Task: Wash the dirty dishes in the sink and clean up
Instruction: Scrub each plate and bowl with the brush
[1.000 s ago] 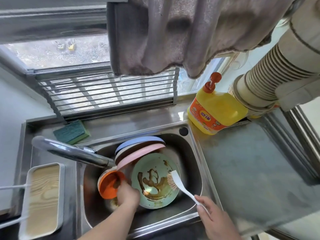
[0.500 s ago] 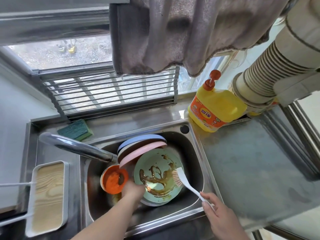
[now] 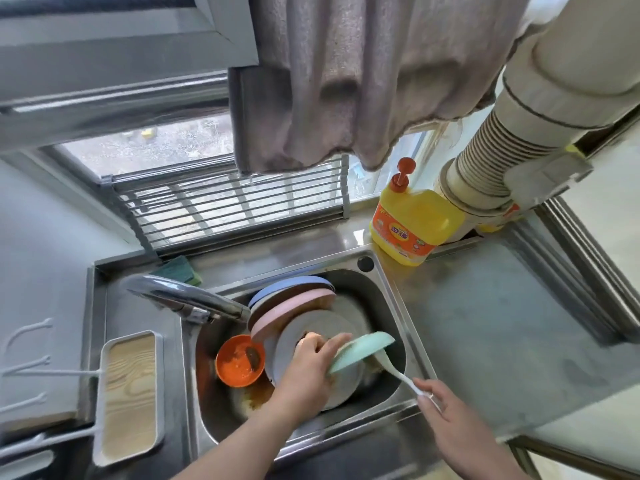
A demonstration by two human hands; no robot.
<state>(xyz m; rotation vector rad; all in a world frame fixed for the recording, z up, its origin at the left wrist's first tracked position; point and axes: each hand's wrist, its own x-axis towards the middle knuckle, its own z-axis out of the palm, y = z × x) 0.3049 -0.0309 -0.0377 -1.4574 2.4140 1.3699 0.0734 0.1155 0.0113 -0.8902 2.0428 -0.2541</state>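
— Dishes stacked in the steel sink (image 3: 388,299): where's the green plate (image 3: 362,351)?
— Tilted on edge over the basin, gripped by the left hand (image 3: 308,362).
— And the right hand (image 3: 446,410)?
— Grasping the white brush (image 3: 398,374) under that plate. An orange bowl (image 3: 239,362) sits at left, yellow detergent bottle (image 3: 412,226) on the far worktop (image 3: 502,323).

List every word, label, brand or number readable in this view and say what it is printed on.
Yellow detergent bottle: its orange label bears a red oval logo with two large characters, too blurred to read with certainty.
Smaller print around that logo: too small to read.
Plates, orange bowl, brush, sponge, tray: no text visible.
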